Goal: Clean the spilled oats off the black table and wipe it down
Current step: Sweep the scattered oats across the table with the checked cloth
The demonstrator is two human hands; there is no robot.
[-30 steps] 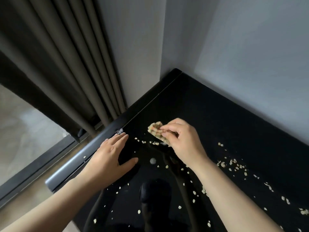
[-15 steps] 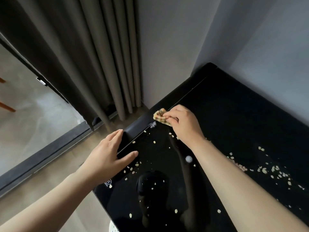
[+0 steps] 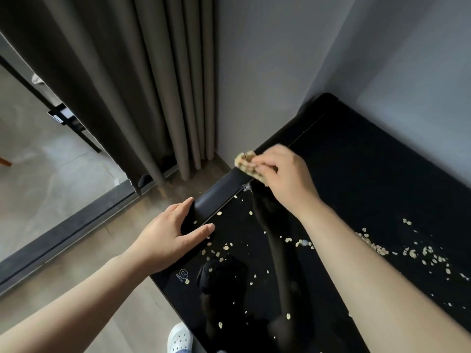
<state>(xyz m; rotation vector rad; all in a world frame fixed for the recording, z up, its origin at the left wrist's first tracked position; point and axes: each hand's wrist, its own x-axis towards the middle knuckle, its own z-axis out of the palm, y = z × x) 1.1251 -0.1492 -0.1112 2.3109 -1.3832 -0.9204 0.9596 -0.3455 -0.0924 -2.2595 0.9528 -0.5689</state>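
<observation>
- The right hand [image 3: 285, 179] pinched an oat-covered cloth [image 3: 248, 165], apparently just over the black table [image 3: 356, 174] at its left edge.
- The left hand [image 3: 170, 238] lay spread, cupping that edge.
- Loose oats [image 3: 377, 248] dotted the top.

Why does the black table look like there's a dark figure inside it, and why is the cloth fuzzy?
Head view: the glossy black table mirrors the person's silhouette and right arm; the oat-covered cloth in the right hand is motion-blurred; the wide lens bends the curtain lines.
</observation>
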